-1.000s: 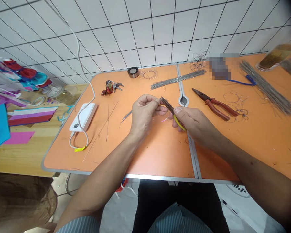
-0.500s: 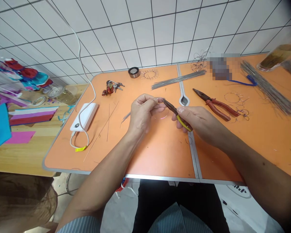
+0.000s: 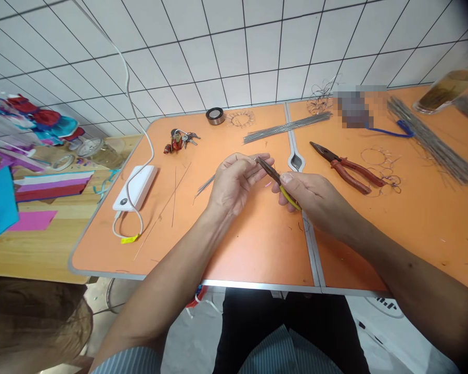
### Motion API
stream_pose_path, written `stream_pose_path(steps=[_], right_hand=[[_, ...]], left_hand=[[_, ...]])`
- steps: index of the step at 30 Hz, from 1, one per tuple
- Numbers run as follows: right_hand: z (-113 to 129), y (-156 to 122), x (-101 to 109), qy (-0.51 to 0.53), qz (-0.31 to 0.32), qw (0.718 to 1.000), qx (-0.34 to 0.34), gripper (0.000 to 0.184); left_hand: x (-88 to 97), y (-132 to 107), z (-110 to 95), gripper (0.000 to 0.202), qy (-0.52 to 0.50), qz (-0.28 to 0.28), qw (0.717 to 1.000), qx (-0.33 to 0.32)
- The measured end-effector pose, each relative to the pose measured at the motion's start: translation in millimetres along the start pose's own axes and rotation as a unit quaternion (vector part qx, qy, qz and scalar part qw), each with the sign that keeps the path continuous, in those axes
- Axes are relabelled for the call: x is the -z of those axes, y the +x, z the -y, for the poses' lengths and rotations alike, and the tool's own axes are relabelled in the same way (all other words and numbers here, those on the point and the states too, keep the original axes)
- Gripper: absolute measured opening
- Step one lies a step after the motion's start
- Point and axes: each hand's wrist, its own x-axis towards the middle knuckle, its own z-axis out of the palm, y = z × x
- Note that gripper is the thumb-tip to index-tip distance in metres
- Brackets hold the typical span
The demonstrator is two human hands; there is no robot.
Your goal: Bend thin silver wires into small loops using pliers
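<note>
While both hands work above the orange table (image 3: 257,249), the right hand (image 3: 314,200) has its fingers wrapped closed around the yellow handles of needle-nose pliers (image 3: 284,188), thumb on top, nose pointing far and left. Left hand (image 3: 234,184) sits just beside the nose, thumb and index together on what looks like thin wire (image 3: 254,157); too fine to trace, and can't tell if the pliers grip it. Red-handled pliers (image 3: 345,171) lie off to the right, apart from both hands. Straight wire rods (image 3: 286,128) lie far.
</note>
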Motion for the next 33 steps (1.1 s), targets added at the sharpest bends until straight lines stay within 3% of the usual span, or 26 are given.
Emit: stream_pose_path(steps=[18,33], right_hand=[[4.9,-1.7,-3.0,-0.072,-0.017,0.997,-0.004,0.054],[5.5,-1.0,-5.0,-0.073,-0.023,0.997,-0.002,0.051]], left_hand=[[-4.4,-1.5,1.6,0.018,0.026,-0.001,1.0,0.009],[-4.7,-2.8,2.3,0.02,0.042,-0.01,0.999,-0.008]])
